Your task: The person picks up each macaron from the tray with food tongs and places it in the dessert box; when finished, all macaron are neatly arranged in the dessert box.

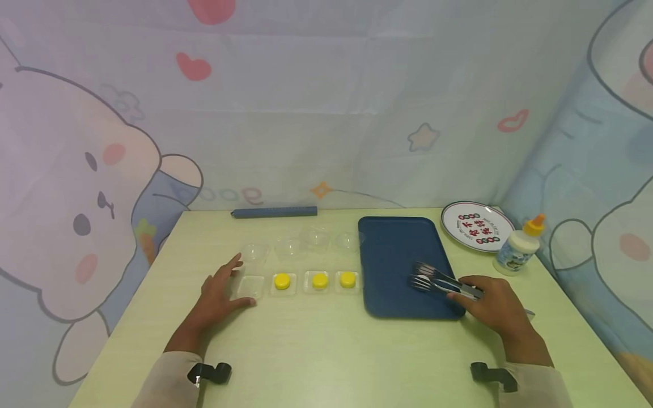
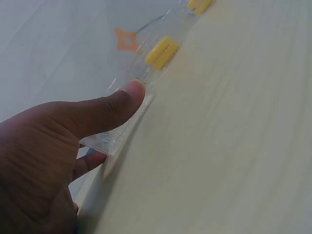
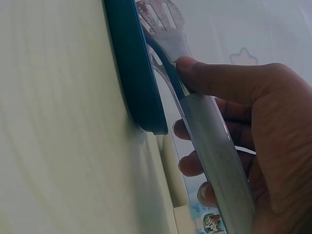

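Note:
My left hand (image 1: 218,297) spreads its thumb and fingers around a clear plastic box (image 1: 251,287) at the left end of a row, the thumb at its near edge. Beside it, three similar boxes each hold a yellow round cake (image 1: 282,281), layered like a macaron (image 2: 162,52) in the left wrist view. Their clear domed lids (image 1: 291,247) lie folded back. My right hand (image 1: 492,300) grips metal food tongs (image 1: 449,283) by the handle, the thumb on top and fingers below. The slotted tips (image 3: 163,22) reach over the right part of a dark blue tray (image 1: 395,294).
A white plate with red lettering (image 1: 476,226) lies behind the tray to the right. A white bottle with an orange-yellow cap (image 1: 517,249) stands near it. A long blue-grey stick-like object (image 1: 275,212) lies along the back edge, before a printed cloth backdrop (image 1: 306,113).

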The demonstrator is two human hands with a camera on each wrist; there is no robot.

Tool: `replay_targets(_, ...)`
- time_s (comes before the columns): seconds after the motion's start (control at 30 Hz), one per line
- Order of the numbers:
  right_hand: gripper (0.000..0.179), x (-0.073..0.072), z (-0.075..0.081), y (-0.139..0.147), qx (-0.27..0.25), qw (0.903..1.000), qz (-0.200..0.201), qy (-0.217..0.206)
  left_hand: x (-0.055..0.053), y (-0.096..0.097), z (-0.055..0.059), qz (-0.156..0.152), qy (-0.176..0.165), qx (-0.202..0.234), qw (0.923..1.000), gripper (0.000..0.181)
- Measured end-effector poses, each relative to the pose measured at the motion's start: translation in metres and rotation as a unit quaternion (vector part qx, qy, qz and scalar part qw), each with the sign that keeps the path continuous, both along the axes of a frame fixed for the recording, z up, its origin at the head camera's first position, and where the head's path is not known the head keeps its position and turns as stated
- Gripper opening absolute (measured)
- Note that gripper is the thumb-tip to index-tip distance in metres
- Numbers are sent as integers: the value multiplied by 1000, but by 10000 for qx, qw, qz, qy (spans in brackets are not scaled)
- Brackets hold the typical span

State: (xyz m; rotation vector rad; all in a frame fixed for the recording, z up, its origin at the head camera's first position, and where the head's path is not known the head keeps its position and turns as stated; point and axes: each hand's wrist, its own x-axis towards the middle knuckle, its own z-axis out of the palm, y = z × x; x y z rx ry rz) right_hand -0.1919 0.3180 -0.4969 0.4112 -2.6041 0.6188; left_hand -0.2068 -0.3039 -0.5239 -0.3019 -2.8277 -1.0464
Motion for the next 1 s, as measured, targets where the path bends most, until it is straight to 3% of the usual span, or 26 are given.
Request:
replay_targets(0.2,36,-1,-2,0,-3,10000,-11,-63,-1,-2,0,7,-7,10,10000,114)
replay_targets(0.43,36,-3,-7,-3,1,9994,120,318,-1,-3,0,-38,214,100,9997,104)
replay_targets(0.8,37,3,1,-14,-156,9995,155,248,-2,-2,0,54,194,93,9998,101)
replay_targets(1.0,36,-4,6,-19,-53,9985,306,451,-1,-1,0,133,117,90,9998,101)
